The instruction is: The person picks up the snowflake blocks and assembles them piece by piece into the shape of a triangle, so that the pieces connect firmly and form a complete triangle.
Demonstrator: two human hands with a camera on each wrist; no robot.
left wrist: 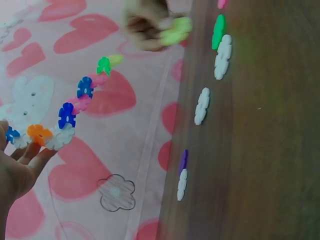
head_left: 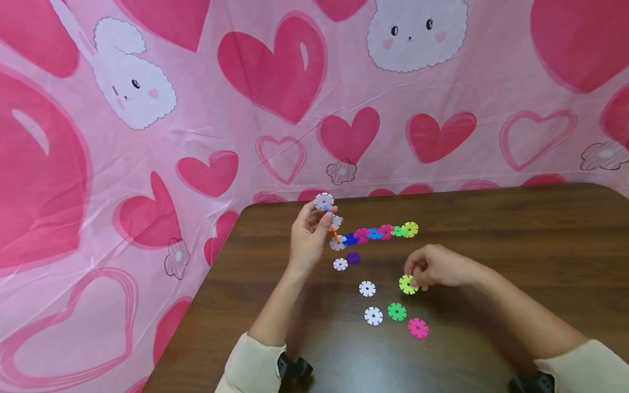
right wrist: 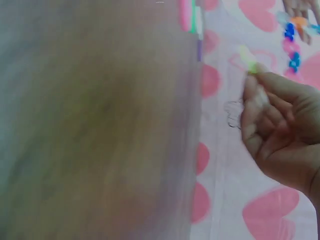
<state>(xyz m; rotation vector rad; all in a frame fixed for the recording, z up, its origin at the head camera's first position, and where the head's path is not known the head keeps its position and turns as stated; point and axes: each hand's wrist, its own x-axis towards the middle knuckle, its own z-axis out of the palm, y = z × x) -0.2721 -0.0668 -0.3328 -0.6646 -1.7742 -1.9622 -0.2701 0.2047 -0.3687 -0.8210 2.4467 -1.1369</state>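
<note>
In the head view my left hand [head_left: 307, 240] pinches a chain of interlocked notched plastic discs [head_left: 374, 233] near its left end. White, orange and blue discs sit by the fingers, and a white disc [head_left: 324, 201] tops that end. From there the chain runs right through blue and pink to green and a yellow end disc [head_left: 410, 229]. The left wrist view shows the chain raised off the table, its orange disc [left wrist: 39, 134] just beyond the fingertips. My right hand [head_left: 439, 266] pinches a single yellow-green notched disc [head_left: 405, 284] by its edge, apart from the chain.
Loose discs lie on the brown wooden table [head_left: 516, 234]: a purple disc [head_left: 352, 258] beside a white disc [head_left: 340, 264], two more white ones, a green disc [head_left: 397, 311] and a pink disc [head_left: 418, 328]. A pink heart-printed cloth [head_left: 280, 98] hangs behind the table.
</note>
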